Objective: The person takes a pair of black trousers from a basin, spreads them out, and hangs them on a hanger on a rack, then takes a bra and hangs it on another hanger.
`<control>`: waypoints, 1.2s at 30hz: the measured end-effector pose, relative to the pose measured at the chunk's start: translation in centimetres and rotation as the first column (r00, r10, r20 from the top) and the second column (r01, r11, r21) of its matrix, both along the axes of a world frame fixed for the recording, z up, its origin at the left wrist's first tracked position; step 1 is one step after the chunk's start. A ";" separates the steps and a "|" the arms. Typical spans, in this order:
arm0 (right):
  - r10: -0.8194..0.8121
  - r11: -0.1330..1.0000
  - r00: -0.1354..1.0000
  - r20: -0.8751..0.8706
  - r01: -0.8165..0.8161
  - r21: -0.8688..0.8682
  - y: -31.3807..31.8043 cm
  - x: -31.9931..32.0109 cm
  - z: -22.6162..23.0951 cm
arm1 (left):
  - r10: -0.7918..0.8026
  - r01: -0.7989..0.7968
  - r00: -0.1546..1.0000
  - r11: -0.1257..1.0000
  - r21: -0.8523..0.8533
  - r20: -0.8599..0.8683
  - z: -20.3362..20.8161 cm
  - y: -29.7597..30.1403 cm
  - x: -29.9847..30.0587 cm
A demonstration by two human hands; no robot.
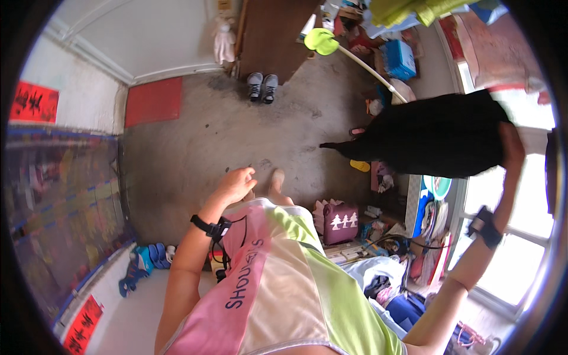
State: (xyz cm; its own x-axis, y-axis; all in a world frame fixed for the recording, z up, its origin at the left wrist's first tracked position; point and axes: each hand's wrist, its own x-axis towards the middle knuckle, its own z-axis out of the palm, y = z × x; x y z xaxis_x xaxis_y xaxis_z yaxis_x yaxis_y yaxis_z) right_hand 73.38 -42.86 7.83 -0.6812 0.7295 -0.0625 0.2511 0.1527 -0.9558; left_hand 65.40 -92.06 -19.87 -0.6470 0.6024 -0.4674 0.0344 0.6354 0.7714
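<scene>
Out to the right, my right hand [512, 147] is raised and closed on the edge of a black cloth garment [438, 136]. The cloth stretches leftward from the hand and narrows to a thin tip over the floor; what kind of garment it is does not show. My left hand [236, 183] hovers in front of my body with its fingers loosely bent and apart, and nothing is in it. Each wrist wears a black band.
Grey shoes [262, 87] stand by a brown door [275, 35]. A pale pole with a lime-green end [321, 41] leans at the upper right. Near my right side are a maroon case [340, 222], piled clothes [378, 278] and a bright window [520, 260]. A red mat [154, 102] lies far left.
</scene>
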 end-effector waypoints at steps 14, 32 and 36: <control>-0.220 0.945 0.950 0.224 0.264 -0.192 -2.4 7.2 -10.5 | -0.099 0.074 0.974 0.989 0.127 0.202 0.9 6.7 -3.9; -0.732 0.666 0.679 -0.059 0.694 -0.272 -13.8 18.0 5.2 | -0.786 0.725 0.567 0.618 0.303 0.247 -3.5 26.6 -5.5; -0.889 0.457 0.443 -0.111 0.871 -0.181 -19.3 18.8 6.4 | -0.897 0.856 0.392 0.437 0.275 0.204 -5.1 28.8 -5.6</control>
